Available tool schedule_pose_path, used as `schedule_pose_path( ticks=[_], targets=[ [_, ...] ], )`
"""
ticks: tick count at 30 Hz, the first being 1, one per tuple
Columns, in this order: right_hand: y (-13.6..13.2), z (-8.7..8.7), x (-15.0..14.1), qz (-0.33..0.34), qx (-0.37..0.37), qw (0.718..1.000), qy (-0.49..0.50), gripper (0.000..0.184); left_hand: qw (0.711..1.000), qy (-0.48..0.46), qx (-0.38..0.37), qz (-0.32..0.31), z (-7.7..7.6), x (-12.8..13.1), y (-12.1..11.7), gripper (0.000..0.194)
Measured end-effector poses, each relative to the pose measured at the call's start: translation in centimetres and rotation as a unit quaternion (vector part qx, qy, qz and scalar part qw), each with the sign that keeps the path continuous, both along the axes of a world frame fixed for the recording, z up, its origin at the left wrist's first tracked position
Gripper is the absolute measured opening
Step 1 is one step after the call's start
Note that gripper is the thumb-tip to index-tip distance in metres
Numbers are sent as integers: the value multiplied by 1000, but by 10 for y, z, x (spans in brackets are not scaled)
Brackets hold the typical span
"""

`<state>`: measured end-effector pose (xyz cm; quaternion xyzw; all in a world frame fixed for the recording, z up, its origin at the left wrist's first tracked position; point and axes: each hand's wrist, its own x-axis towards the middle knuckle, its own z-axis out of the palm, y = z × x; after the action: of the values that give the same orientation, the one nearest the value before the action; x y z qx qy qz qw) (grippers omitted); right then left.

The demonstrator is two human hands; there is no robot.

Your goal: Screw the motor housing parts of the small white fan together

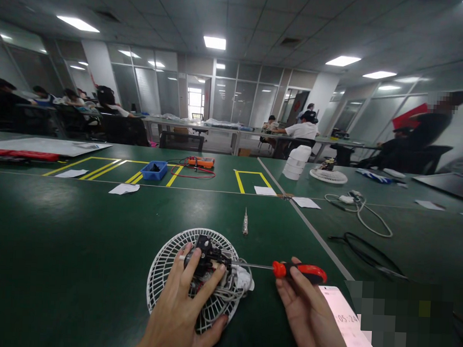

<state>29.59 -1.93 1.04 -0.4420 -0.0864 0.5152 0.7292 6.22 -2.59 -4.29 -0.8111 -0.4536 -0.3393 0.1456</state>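
A white round fan grille (155, 265) lies on the green table with a black fan motor (204, 244) on it. Bundled grey cord (230, 293) and wires lie at the motor's right side. My left hand (185, 304) rests over the motor, its fingers spread around the body and holding it against the grille. A red-and-black screwdriver (302, 271) lies sideways in my right hand (306, 310), fingers closed around the handle. Its shaft points left, with the tip at the motor's right end; the exact contact is hidden. A clear-handled small screwdriver (245, 224) lies beyond the grille.
A phone (342, 319) showing a timer lies beside my right wrist. Black cable (366, 256) and grey cable (375, 220) lie to the right. Farther back are a blue bin (154, 171), an orange multimeter (201, 162), a white container (296, 162) and another fan grille (328, 175). People sit beyond.
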Motion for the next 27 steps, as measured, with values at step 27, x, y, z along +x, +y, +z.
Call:
schedule_pose_path(
  ticks=[27],
  targets=[
    [3, -4, -1, -16, -31, 998, 43, 50, 1000, 2, 17, 0, -9, 2, -2, 79]
  ],
)
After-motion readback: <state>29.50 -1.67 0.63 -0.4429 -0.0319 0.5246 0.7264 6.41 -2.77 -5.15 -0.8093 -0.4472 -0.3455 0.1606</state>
